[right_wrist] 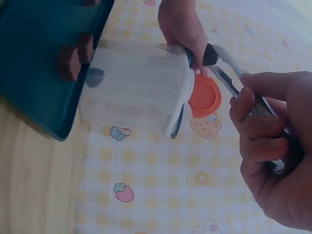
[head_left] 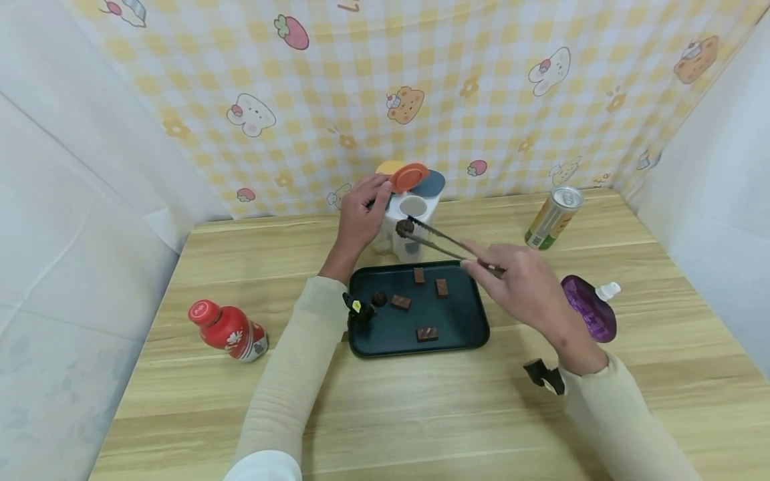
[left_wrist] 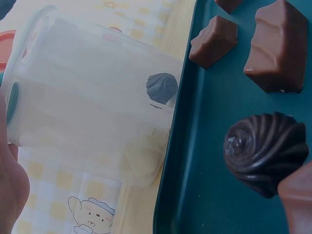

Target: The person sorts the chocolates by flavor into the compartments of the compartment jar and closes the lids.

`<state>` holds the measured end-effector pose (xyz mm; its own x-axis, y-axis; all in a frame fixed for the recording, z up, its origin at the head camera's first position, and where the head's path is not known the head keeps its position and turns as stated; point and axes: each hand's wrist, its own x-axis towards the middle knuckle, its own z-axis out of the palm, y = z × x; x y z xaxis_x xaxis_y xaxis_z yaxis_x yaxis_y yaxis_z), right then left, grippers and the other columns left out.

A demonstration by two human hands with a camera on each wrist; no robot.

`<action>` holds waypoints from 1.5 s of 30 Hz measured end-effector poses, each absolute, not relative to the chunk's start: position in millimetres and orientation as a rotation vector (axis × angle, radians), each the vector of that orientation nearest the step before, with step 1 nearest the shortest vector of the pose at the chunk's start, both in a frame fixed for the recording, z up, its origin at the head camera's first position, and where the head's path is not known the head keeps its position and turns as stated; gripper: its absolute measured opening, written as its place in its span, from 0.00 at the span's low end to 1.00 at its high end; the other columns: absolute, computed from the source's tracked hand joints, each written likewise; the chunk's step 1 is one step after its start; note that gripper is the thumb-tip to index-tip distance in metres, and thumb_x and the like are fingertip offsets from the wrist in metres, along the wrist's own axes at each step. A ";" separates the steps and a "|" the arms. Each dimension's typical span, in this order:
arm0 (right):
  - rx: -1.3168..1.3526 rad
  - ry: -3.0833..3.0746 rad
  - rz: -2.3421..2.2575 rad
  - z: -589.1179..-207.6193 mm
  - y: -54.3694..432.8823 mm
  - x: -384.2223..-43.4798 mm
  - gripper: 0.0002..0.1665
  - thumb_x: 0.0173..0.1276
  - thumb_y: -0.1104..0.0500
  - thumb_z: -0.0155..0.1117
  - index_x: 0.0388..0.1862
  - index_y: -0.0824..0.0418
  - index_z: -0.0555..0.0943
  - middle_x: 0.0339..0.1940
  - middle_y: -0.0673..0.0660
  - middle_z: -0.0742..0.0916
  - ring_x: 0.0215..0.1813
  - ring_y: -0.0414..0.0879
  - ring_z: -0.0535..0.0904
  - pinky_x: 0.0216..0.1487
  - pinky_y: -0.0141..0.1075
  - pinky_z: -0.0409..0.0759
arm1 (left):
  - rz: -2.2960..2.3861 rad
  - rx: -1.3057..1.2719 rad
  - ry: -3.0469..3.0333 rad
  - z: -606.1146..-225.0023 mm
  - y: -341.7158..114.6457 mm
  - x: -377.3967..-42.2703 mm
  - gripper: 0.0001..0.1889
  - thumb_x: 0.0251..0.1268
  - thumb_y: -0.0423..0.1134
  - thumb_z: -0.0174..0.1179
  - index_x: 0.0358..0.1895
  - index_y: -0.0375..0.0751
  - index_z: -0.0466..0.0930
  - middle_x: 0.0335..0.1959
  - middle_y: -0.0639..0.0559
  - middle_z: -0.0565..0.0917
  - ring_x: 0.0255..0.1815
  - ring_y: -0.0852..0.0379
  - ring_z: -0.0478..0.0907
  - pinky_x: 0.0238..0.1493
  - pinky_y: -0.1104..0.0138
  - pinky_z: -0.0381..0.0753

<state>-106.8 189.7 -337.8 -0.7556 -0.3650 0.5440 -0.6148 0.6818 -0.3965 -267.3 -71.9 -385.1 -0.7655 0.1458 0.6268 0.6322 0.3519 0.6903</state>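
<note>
A clear multi-compartment container (left_wrist: 92, 97) stands behind the dark green tray (head_left: 457, 317). My left hand (head_left: 363, 212) is at its top, fingers and thumb pinching the raised orange lid (head_left: 410, 178) over a round opening. With my right hand (head_left: 520, 277) I grip metal tongs (head_left: 442, 248), whose tips pinch a dark round chocolate (head_left: 405, 228) close to that opening. Through the container's wall show a dark swirled chocolate (left_wrist: 162, 87) and a pale piece (left_wrist: 141, 158) near the bottom. On the tray lie several brown rectangular chocolates (head_left: 427, 333) and dark swirled ones (left_wrist: 265, 151).
A red bottle (head_left: 231, 331) leans into view at the left of the wooden table (head_left: 421, 414). To the right are a can (head_left: 553, 217) and a purple pouch (head_left: 589, 310) with a white cap. A checked yellow cloth (head_left: 337, 80) hangs behind the table.
</note>
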 end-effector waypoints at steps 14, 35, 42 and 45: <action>0.548 -2.572 0.846 -331.8 186.4 -130.8 0.20 0.75 0.55 0.68 0.63 0.60 0.85 0.12 0.46 0.71 0.13 0.40 0.59 0.16 0.37 0.59 | -1.380 -0.665 -2.174 -386.2 -71.7 -268.6 0.17 0.81 0.44 0.55 0.51 0.39 0.91 0.57 0.49 0.86 0.65 0.60 0.76 0.69 0.68 0.68; 0.452 -2.710 0.856 -336.6 184.0 -136.6 0.23 0.77 0.52 0.66 0.67 0.58 0.82 0.14 0.49 0.72 0.15 0.44 0.64 0.18 0.39 0.63 | -1.405 -0.657 -2.181 -386.3 -71.8 -268.8 0.16 0.80 0.44 0.56 0.52 0.38 0.90 0.57 0.48 0.86 0.66 0.59 0.75 0.70 0.67 0.67; 0.460 -2.726 0.848 -335.6 182.9 -136.1 0.24 0.77 0.52 0.65 0.68 0.58 0.82 0.15 0.50 0.73 0.16 0.44 0.66 0.18 0.39 0.64 | -1.403 -0.662 -2.181 -387.0 -72.3 -268.9 0.16 0.80 0.43 0.56 0.53 0.38 0.90 0.57 0.48 0.86 0.66 0.59 0.75 0.70 0.67 0.67; 0.458 -2.726 0.854 -335.1 182.6 -135.6 0.24 0.77 0.52 0.65 0.67 0.59 0.82 0.15 0.50 0.74 0.17 0.44 0.66 0.19 0.39 0.64 | -1.396 -0.657 -2.186 -386.5 -72.1 -268.4 0.17 0.81 0.44 0.56 0.53 0.37 0.90 0.57 0.48 0.86 0.67 0.60 0.75 0.70 0.67 0.66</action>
<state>-135.6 182.6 -335.1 -0.9199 -0.2211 0.3238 -0.3663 0.7791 -0.5088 -268.4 -72.1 -386.5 -0.7791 0.1454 0.6098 0.6144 0.3704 0.6967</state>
